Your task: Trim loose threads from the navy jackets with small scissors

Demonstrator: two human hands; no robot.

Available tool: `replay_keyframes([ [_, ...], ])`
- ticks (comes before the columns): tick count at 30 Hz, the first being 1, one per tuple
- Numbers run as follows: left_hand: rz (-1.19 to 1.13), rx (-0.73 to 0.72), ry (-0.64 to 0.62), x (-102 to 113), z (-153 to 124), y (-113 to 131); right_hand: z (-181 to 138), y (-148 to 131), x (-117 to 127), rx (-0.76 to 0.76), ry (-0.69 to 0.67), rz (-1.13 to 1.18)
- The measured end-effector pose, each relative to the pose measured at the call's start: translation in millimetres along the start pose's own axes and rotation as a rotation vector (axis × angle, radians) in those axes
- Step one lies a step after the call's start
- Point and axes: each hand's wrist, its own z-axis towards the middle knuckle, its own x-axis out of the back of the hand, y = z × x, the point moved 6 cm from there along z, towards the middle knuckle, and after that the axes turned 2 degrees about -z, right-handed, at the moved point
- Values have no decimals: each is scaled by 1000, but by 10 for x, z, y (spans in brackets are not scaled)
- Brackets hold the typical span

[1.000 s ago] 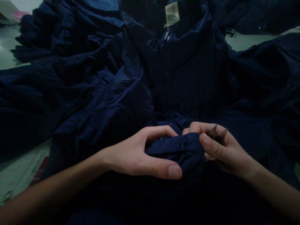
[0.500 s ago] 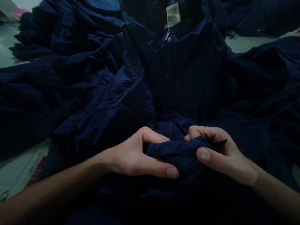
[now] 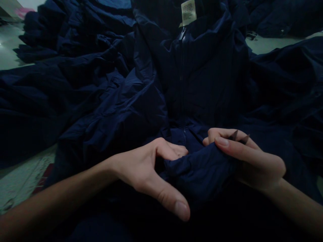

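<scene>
At far left, pale floor [image 3: 10, 43] beneath a heap of crumpled navy jackets [image 3: 75, 37], with a pink scrap [image 3: 24, 12] beyond and a dark red strip [image 3: 43, 178] lower down. Next, the left hand [image 3: 143, 168], held open in a wide C around the bunched jacket fabric [image 3: 199, 174], fingers at its upper edge and thumb reaching down past it, with no tight pinch. At centre, a navy nylon jacket [image 3: 202, 84] spread over the pile, its long axis running straight ahead from the hands, collar and pale care label [image 3: 188, 12] farthest off, and the zipper [image 3: 182, 77] closed down the middle toward the hands. Glossy, creased fabric throughout, gathered into a thick fold between both hands. Then the right hand [image 3: 252, 158], curled shut on the right end of that fold, two dark pointed tips [image 3: 238, 136] poking up between its fingers, too dim to identify.
</scene>
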Motion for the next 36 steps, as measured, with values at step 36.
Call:
replay_keyframes([
  [36,-54,178,65,15,-54,-25,-53,-88,14,85,-169,-294],
])
